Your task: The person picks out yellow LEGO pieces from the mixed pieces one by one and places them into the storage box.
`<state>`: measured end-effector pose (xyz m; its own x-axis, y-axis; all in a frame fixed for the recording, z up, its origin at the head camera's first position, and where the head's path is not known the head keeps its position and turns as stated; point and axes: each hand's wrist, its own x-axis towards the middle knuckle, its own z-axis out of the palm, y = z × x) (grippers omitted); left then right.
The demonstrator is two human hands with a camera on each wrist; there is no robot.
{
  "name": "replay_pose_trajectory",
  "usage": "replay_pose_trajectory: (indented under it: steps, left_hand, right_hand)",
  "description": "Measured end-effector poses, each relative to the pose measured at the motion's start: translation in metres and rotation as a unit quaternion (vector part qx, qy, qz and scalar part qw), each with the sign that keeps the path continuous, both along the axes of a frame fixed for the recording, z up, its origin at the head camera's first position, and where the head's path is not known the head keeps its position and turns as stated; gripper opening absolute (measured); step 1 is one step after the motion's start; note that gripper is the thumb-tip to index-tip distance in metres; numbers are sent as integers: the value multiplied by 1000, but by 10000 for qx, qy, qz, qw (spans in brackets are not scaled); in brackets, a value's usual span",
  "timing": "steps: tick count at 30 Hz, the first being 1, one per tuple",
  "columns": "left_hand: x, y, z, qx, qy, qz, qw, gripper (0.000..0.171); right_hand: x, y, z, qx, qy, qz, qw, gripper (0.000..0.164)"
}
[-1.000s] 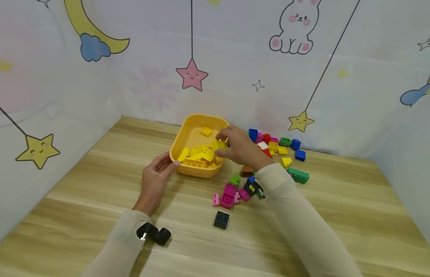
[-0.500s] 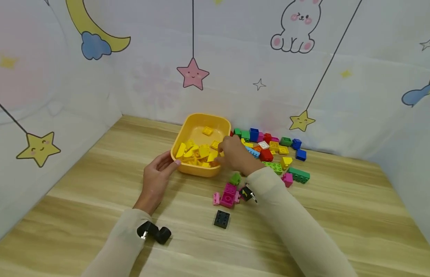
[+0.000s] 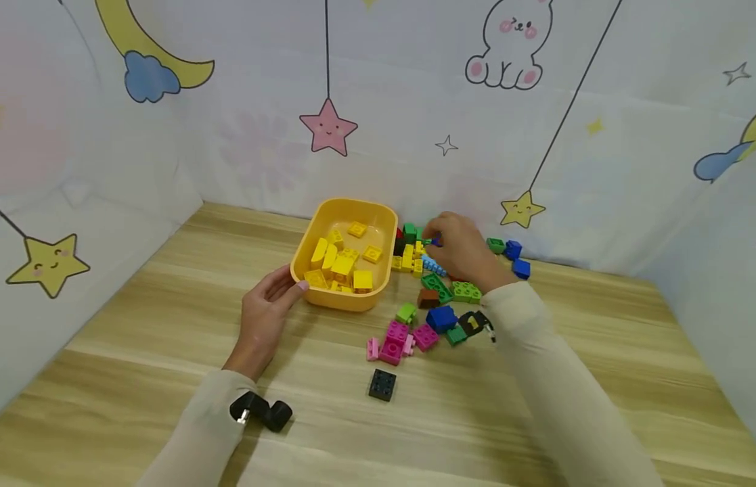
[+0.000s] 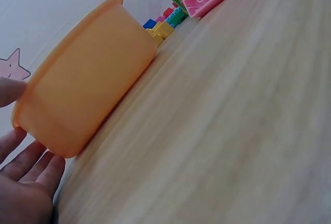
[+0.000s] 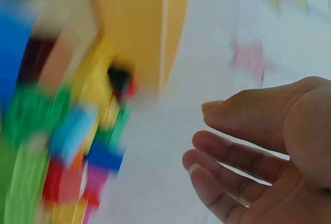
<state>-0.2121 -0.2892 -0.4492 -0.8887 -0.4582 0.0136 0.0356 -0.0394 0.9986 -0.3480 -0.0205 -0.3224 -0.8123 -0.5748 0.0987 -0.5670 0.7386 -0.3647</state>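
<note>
Bricks (image 3: 441, 270) in mixed colours lie heaped against the back edge of the wooden table (image 3: 597, 379), just right of the yellow tub (image 3: 378, 215), and the right hand (image 3: 459, 251) hovers directly over that heap, fingers loosely apart and gripping nothing that the wrist view shows, though that view is blurred. The left hand (image 3: 264, 312) rests at the tub's near left corner, fingers relaxed against its wall, thumb by the rim; the tub holds only yellow bricks (image 3: 341, 260). Nearer the front edge sit a blue brick (image 3: 441, 318), pink bricks (image 3: 397, 338) and a lone black brick (image 3: 382, 384), well apart from either hand. Nothing stands between the right hand and the heap beneath it; the tub's right wall is just beside.
</note>
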Motion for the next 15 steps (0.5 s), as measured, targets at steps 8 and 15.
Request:
replay_pose_trajectory:
  steps: [8, 15]
  left_hand:
    - [-1, -1, 3, -41, -37, -14, 10000, 51]
    - [-1, 1, 1, 65, -6, 19, 10000, 51]
  right_hand:
    - [-32, 82, -22, 791, -126, -718, 9942, 23]
    - [-38, 106, -36, 1182, -683, -840, 9871, 31]
